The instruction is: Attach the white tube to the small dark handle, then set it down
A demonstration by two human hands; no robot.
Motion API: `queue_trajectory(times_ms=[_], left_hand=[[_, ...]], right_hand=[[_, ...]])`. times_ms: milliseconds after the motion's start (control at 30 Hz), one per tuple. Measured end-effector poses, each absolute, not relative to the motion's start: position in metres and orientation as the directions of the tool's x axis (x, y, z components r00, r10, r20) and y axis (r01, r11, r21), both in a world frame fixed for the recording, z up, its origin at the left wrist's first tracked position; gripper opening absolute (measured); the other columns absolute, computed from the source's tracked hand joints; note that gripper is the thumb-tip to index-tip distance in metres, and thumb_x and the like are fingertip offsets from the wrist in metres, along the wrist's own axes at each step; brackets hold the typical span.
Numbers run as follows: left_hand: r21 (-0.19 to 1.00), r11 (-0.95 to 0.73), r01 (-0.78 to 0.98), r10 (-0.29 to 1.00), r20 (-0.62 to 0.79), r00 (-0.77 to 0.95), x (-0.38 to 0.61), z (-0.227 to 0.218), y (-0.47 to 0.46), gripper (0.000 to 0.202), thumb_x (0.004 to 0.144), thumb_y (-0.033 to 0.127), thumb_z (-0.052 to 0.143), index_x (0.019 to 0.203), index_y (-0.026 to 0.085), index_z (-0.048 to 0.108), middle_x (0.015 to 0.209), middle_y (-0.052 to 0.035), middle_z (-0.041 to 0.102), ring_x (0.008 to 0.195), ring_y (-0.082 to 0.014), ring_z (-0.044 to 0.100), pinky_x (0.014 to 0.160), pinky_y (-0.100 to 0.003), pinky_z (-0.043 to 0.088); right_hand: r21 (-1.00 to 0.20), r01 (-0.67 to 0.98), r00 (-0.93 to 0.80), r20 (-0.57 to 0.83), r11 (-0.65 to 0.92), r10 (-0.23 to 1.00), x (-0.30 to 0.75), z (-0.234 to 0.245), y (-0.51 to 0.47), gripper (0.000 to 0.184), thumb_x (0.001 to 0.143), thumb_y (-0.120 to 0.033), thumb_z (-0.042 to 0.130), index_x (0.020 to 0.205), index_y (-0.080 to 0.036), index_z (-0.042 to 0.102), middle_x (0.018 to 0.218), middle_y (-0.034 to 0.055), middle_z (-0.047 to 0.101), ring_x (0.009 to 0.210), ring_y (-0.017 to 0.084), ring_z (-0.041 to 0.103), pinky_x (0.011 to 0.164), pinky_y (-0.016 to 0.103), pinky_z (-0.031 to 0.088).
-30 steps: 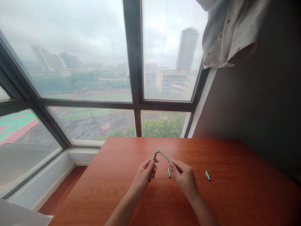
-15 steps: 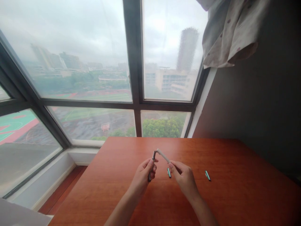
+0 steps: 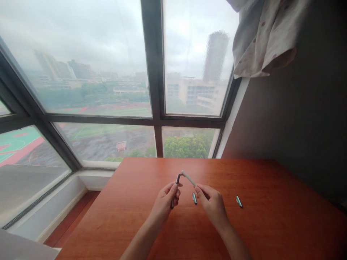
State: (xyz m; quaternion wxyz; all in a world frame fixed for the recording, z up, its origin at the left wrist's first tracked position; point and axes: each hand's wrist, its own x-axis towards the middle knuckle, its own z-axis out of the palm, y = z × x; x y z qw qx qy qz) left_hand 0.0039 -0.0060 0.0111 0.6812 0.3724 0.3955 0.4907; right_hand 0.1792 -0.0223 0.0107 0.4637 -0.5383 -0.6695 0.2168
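Note:
My left hand (image 3: 166, 198) is closed round a dark, shiny razor handle (image 3: 178, 178), whose bent neck points up and whose lower end sticks out below the fingers. A pale, thin stick (image 3: 189, 179) is pinched in my right hand (image 3: 213, 201); it slants up to the left. Its far tip meets the top of the razor handle; what sort of tip it has is too small to tell. Just left of my right hand a razor blade head (image 3: 194, 198) with a green strip lies on the table. Another razor blade head (image 3: 239, 201) lies farther right.
Both hands are above a reddish-brown wooden table (image 3: 121, 216). Behind its far edge stand large windows with a dark frame (image 3: 155, 90). A light cloth garment with buttons (image 3: 260, 43) hangs at the upper right before a dark grey wall (image 3: 271, 119).
Almost nothing differs. The tip of the pale stick has shifted very slightly against the top of the razor handle; both hands keep their grips.

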Motion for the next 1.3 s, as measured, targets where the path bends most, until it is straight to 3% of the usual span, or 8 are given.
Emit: queue_trajectory(times_ms=[1300], left_hand=[[0.872,0.259,-0.416,0.961,-0.189,0.202,0.0062,0.0168,-0.0081,0.041,0.068,0.048,0.072,0.091,0.015,0.064,0.059,0.0053,0.046,0.045,-0.0049,0.036,0.045,-0.02,0.022]], right_hand=[[-0.803,0.496,0.006,0.384,0.331,0.923,0.1794,0.0088,-0.0229,0.042,0.091,-0.044,0.044,0.072,-0.015,0.069,0.065,0.0046,0.065,0.058,0.016,0.06,0.054,0.021,0.043]])
